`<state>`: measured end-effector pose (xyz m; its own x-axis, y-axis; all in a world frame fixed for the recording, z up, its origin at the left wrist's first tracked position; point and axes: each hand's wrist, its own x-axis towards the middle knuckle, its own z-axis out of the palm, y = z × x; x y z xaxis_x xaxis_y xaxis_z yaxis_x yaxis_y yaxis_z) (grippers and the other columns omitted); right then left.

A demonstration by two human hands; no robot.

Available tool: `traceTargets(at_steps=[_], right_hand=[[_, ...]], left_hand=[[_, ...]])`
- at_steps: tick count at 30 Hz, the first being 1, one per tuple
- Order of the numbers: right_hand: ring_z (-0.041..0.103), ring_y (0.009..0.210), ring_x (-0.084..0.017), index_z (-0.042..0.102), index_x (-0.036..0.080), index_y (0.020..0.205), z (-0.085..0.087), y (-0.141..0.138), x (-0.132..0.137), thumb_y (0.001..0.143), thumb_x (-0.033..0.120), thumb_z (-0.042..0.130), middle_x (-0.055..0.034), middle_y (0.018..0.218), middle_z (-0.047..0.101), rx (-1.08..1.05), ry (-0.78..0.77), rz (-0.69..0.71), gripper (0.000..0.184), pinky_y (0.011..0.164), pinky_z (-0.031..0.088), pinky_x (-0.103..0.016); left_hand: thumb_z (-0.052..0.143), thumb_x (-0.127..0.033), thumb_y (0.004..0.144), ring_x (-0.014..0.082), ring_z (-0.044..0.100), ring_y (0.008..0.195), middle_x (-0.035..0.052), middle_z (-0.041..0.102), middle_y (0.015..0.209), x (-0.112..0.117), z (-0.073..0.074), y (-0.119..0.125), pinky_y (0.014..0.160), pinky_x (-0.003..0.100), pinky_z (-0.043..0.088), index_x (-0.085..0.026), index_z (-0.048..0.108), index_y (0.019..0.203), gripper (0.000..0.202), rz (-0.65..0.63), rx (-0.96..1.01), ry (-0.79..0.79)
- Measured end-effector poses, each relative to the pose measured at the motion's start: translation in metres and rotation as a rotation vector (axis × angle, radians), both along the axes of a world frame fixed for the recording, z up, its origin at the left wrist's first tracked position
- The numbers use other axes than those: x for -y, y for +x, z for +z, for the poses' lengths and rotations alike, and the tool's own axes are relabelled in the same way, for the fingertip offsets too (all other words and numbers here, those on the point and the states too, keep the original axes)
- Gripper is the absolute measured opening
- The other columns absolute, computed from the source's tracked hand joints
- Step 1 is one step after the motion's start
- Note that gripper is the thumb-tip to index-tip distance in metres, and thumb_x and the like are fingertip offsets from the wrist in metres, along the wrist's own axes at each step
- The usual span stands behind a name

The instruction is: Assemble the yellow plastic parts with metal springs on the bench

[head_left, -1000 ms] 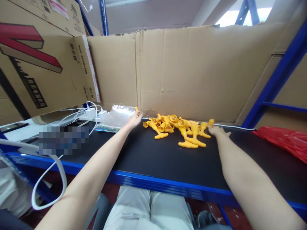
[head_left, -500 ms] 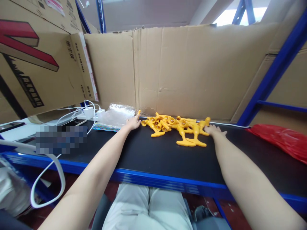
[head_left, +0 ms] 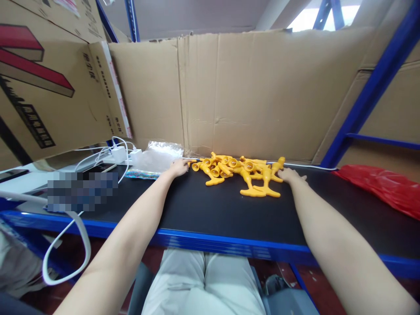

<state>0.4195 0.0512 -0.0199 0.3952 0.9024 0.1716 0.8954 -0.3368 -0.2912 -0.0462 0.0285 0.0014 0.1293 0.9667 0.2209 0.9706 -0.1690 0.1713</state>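
A heap of yellow plastic T-shaped pieces (head_left: 226, 165), several with round hollow cup ends, lies on the black tabletop near the cardboard. At the heap's left end is my left hand (head_left: 180, 167), with a small yellow end (head_left: 192, 162) showing right at its fingers. Whether those fingers grip it is hidden. My right hand (head_left: 292, 175) rests at the other end, fingers partly stretched out, touching or very close to a raised yellow piece (head_left: 278, 163). Two T-shaped pieces (head_left: 259, 191) stick out of the heap toward me.
Behind the table stands a cardboard wall (head_left: 256, 96). Left of the heap are a clear plastic bag (head_left: 159, 157), white chargers (head_left: 119, 154) with cables, and a large printed carton (head_left: 55, 96). A red plastic bag (head_left: 377, 188) lies right. A blue edge (head_left: 229, 245) runs along the front.
The yellow end by my left hand stood upright and now lies flatter, and that hand is lower against the heap. My right hand stays beside the heap. The view has shifted slightly.
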Motion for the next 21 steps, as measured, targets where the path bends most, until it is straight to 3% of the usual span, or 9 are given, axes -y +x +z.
traceTargets(at_steps=[3, 5, 10, 13, 17, 21], right_hand=[[0.036, 0.129, -0.037, 0.057, 0.021, 0.125, 0.003, -0.001, -0.001, 0.087, 0.045, 0.036, -0.0148, 0.135, 0.048, -0.042, -0.122, -0.06, 0.05, 0.1, 0.024, -0.065], [0.041, 0.126, -0.037, 0.058, 0.018, 0.124, 0.006, -0.004, 0.001, 0.086, 0.044, 0.039, -0.0168, 0.131, 0.052, -0.056, -0.116, -0.081, 0.049, 0.1, 0.026, -0.063], [0.053, 0.115, -0.033, 0.064, 0.014, 0.112, 0.015, -0.011, 0.011, 0.078, 0.03, 0.052, -0.0184, 0.122, 0.058, -0.085, -0.014, -0.154, 0.039, 0.095, 0.039, -0.051], [0.058, 0.108, -0.032, 0.065, 0.009, 0.106, 0.02, -0.015, 0.014, 0.079, 0.027, 0.05, -0.0223, 0.114, 0.061, -0.127, 0.116, -0.21, 0.036, 0.086, 0.047, -0.042], [0.059, 0.104, -0.032, 0.063, 0.007, 0.108, 0.026, -0.019, 0.014, 0.088, 0.037, 0.036, -0.0237, 0.107, 0.063, -0.195, 0.32, -0.225, 0.045, 0.084, 0.046, -0.042], [0.059, 0.104, -0.032, 0.065, 0.012, 0.1, 0.027, -0.021, 0.01, 0.087, 0.051, 0.033, -0.0212, 0.103, 0.065, -0.177, 0.268, -0.118, 0.052, 0.083, 0.045, -0.041]], left_hand=[[0.031, -0.031, 0.089, 0.0242, 0.035, 0.132, -0.0004, 0.038, 0.145, 0.004, 0.003, 0.005, 0.11, 0.049, 0.022, -0.03, 0.055, 0.124, 0.042, -0.039, -0.09, -0.118], [0.029, -0.032, 0.09, 0.027, 0.03, 0.135, 0.0009, 0.032, 0.148, 0.006, 0.002, 0.006, 0.109, 0.057, 0.017, -0.03, 0.053, 0.127, 0.044, -0.029, -0.14, -0.163], [0.023, -0.037, 0.092, 0.0286, 0.024, 0.137, 0.0085, 0.024, 0.151, 0.003, -0.006, 0.005, 0.107, 0.062, 0.014, -0.023, 0.047, 0.132, 0.048, -0.004, -0.199, -0.162], [0.02, -0.038, 0.093, 0.0279, 0.021, 0.139, 0.0098, 0.021, 0.152, 0.002, -0.008, 0.005, 0.107, 0.062, 0.013, -0.022, 0.044, 0.134, 0.05, 0.013, -0.207, -0.167], [0.018, -0.038, 0.093, 0.0282, 0.015, 0.14, 0.0117, 0.017, 0.153, 0.002, -0.009, 0.007, 0.106, 0.065, 0.009, -0.018, 0.037, 0.138, 0.053, 0.038, -0.205, -0.168], [0.016, -0.039, 0.093, 0.0275, 0.009, 0.142, 0.0099, 0.017, 0.153, 0.002, -0.01, 0.01, 0.105, 0.067, 0.005, -0.018, 0.036, 0.139, 0.055, 0.056, -0.201, -0.161]])
